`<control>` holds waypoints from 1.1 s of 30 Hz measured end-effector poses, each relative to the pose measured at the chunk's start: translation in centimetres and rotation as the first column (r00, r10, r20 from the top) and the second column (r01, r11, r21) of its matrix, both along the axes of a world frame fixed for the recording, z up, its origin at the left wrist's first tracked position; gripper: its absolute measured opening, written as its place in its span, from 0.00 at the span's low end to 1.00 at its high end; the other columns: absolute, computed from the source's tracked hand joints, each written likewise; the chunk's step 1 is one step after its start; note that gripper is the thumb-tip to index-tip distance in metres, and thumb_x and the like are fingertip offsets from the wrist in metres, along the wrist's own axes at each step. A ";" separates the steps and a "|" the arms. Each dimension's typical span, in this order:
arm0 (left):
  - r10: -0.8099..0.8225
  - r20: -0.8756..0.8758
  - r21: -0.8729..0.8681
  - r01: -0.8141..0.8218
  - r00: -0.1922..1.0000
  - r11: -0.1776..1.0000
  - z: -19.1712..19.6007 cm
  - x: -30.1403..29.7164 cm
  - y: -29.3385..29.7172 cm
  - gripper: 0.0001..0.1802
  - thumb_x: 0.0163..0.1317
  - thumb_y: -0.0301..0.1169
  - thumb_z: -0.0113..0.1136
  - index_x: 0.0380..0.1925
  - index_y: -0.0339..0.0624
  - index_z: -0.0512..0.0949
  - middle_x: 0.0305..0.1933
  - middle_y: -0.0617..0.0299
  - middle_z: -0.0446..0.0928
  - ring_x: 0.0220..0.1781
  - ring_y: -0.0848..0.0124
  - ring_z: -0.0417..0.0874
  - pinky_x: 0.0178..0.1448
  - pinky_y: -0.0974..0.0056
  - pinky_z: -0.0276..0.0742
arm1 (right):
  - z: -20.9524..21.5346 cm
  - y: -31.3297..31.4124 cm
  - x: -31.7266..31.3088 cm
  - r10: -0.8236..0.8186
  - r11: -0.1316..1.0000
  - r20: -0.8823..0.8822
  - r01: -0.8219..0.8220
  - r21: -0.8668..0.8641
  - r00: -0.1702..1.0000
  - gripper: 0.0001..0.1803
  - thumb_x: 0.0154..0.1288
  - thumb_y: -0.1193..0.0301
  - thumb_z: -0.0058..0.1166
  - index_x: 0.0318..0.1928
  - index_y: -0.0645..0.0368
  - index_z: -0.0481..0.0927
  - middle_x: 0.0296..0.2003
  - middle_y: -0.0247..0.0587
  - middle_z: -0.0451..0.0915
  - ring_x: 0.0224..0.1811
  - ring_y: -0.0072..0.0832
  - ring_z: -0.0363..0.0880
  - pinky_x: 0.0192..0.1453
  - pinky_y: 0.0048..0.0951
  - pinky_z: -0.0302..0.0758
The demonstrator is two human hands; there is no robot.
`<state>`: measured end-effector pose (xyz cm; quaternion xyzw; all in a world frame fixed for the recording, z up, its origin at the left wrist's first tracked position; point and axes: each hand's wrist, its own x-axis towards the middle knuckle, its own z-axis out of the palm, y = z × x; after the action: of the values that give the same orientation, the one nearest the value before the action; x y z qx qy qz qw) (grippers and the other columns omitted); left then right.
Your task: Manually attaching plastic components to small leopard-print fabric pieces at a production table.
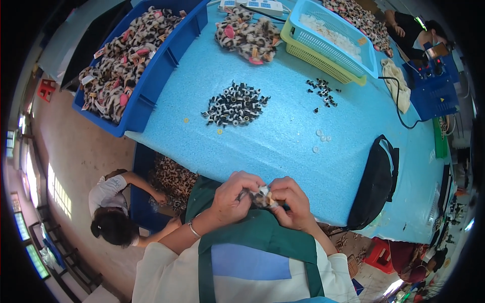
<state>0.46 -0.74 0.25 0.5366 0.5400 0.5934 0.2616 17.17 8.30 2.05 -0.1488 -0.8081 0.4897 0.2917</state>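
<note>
In front of my apron, at the near table edge, both hands hold one small piece of spotted plush [261,197] in white, brown and black fur. My left hand [233,197] is closed on its left side, fingertips pinching the fur. My right hand [292,203] grips the other side, thumb and fingers bent around it. Whatever lies inside the plush is hidden by my fingers. Beyond my hands, a pile of small black-and-white plastic pieces [236,105] rests on the light blue tabletop [202,156]. A few clear round discs [319,137] lie to the right.
A blue bin [164,68] of spotted plush pieces stands at left, with more plush [247,35] beside it. Stacked baskets [328,38], small dark parts [322,93], a black bag [373,184] and a blue machine [434,86] occupy the right. A co-worker [111,207] reaches into a lower bin.
</note>
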 end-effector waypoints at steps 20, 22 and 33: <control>-0.096 -0.217 0.131 0.126 0.972 0.983 -0.7 -0.8 0.3 0.21 0.41 0.07 0.51 0.33 0.42 0.72 0.39 0.57 0.75 0.35 0.64 0.74 0.38 0.65 0.65 | 0.5 2.5 -1.7 -0.301 0.892 0.281 0.374 -0.256 0.911 0.07 0.55 0.81 0.60 0.36 0.62 0.82 0.28 0.37 0.80 0.32 0.21 0.76 0.37 0.22 0.71; -0.070 -0.178 0.133 0.095 0.982 0.987 -0.9 -0.7 0.0 0.20 0.41 0.06 0.50 0.32 0.41 0.73 0.40 0.56 0.74 0.36 0.64 0.74 0.38 0.65 0.68 | 1.1 1.8 -2.2 -0.224 0.886 0.275 0.313 -0.343 0.935 0.06 0.55 0.80 0.60 0.36 0.62 0.83 0.28 0.36 0.80 0.33 0.21 0.77 0.38 0.22 0.71; 0.068 -0.052 0.103 -0.062 0.996 0.993 -0.5 -0.6 -0.8 0.19 0.43 0.06 0.49 0.32 0.39 0.75 0.41 0.53 0.74 0.40 0.63 0.78 0.41 0.68 0.74 | 2.5 0.8 -2.1 0.041 0.908 0.202 0.048 -0.417 0.979 0.12 0.55 0.79 0.58 0.43 0.62 0.81 0.33 0.40 0.79 0.38 0.30 0.77 0.47 0.29 0.70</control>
<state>-0.11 -1.59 -0.28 0.5475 0.5335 0.6131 0.1995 15.11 9.07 4.59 -0.2591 -0.7097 0.6332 0.1684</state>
